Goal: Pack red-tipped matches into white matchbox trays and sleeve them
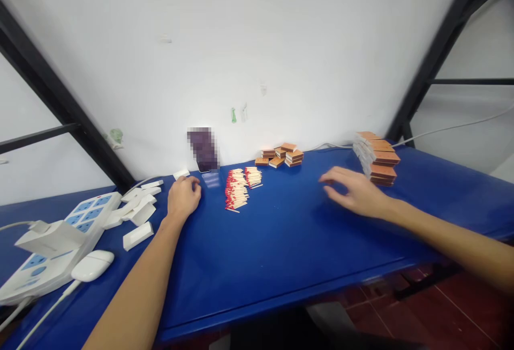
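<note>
My left hand [183, 196] rests on the blue table [289, 243], fingers curled in a loose fist, just right of several white inner trays [138, 211]. Nothing shows in it. My right hand [355, 190] hovers over the table with fingers spread and slightly blurred, holding nothing, just left of a tall stack of matchboxes [377, 158]. Between the hands lie two piles of red-tipped matches [241, 187]. A smaller heap of brown matchboxes [283, 155] sits behind them by the wall.
A white power strip [60, 243] with a plugged adapter and a white oval charger [92, 265] lie at the left. A dark phone [204, 152] leans on the white wall. Black frame bars stand at both sides. The table's front edge is near me.
</note>
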### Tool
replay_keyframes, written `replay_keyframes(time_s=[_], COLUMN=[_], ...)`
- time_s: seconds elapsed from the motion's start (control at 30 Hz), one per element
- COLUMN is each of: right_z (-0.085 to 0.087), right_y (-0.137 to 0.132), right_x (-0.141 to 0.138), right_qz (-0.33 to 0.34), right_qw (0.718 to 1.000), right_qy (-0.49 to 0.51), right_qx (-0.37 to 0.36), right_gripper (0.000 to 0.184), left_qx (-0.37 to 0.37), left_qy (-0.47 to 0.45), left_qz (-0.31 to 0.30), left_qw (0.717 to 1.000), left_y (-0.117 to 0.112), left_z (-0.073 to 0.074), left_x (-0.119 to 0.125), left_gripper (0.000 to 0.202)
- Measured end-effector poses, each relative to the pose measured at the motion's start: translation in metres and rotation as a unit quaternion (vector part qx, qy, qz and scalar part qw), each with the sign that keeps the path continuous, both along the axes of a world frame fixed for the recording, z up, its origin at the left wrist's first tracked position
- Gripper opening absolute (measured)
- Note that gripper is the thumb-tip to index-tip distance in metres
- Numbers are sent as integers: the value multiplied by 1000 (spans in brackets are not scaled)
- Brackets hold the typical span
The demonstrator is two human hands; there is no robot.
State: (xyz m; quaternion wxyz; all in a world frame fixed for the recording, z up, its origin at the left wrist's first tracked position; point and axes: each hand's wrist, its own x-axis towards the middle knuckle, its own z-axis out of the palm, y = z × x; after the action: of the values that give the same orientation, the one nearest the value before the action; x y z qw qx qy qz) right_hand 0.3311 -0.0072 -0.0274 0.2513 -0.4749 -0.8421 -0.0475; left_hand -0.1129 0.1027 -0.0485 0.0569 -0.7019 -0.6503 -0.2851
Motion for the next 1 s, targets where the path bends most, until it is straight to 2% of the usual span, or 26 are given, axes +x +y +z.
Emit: replay_keyframes(time_s=[0.13,0.23,0.3,0.37,0.43,0.5,0.63,0.83,0.9,1.0], right_z=[-2,-4,-7,-12,-18,-25,-34,-37,-37,-38], right_y=[38,68,85,96,103,106,109,111,111,111], right_x=[-55,-88,-104,-114,-118,-119,-117,-118,-118,-119], right_qz=[71,112,136,162,176,176,168,162,147,142], right_qw=[996,991,988,986,984,984,984,985,988,989], right_qy=[-28,-36,-26,-6,17,41,52,36,30,25], right_qx=[-41,-60,-65,-48,-24,-4,30,40,40,43], right_gripper=[28,50,62,61,47,32,19,21,24,28], left_qx=[57,69,79,37,-29,-107,-203,-286,-269,-160], left_qy=[-83,-137,-240,-271,-294,-288,-285,-370,-359,-258], left_qz=[-53,-123,-269,-388,-457,-490,-467,-408,-391,-415], left_qw=[994,980,929,880,839,816,812,784,804,858], left_y=[-5,-25,-49,-77,-103,-122,-132,-115,-110,-107], left_z=[9,17,22,27,29,28,20,6,2,-2], left_x=[17,48,77,107,133,152,165,164,162,161], left_gripper=[34,31,28,30,29,25,16,17,18,15])
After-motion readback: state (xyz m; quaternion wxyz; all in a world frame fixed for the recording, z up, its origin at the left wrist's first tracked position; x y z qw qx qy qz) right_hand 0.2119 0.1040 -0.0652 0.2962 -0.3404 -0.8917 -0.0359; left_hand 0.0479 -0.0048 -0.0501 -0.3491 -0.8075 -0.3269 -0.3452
